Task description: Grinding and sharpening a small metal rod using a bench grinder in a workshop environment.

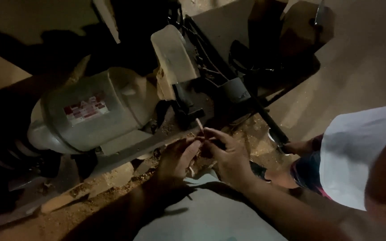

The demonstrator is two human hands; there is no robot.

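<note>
A: What stands at the left of the head view?

B: A grey electric motor with a red and white label plate. It sits on a dusty base, with sawdust spread below it. A pale guard rises to its right, next to dark machine parts that are too dim to identify.

A: State the position of the hands.

B: The left hand and the right hand meet just below the machine, in front of the motor's right end. The fingers of both hands are curled and pinched together around a small thin piece, pale and stick-like, whose tip points up above the fingertips. The lighting prevents a finer identification.

A: How does the piece handle?

B: Judged by its size, it is very light. It appears stiff, but thin enough to snap or slip. A fingertip pinch low on its shaft, as shown, is the suitable hold; a full-hand hold would hide it.

A: What lies to the right?

B: Another person crouches there in a white garment, one arm reaching toward the floor.
</note>
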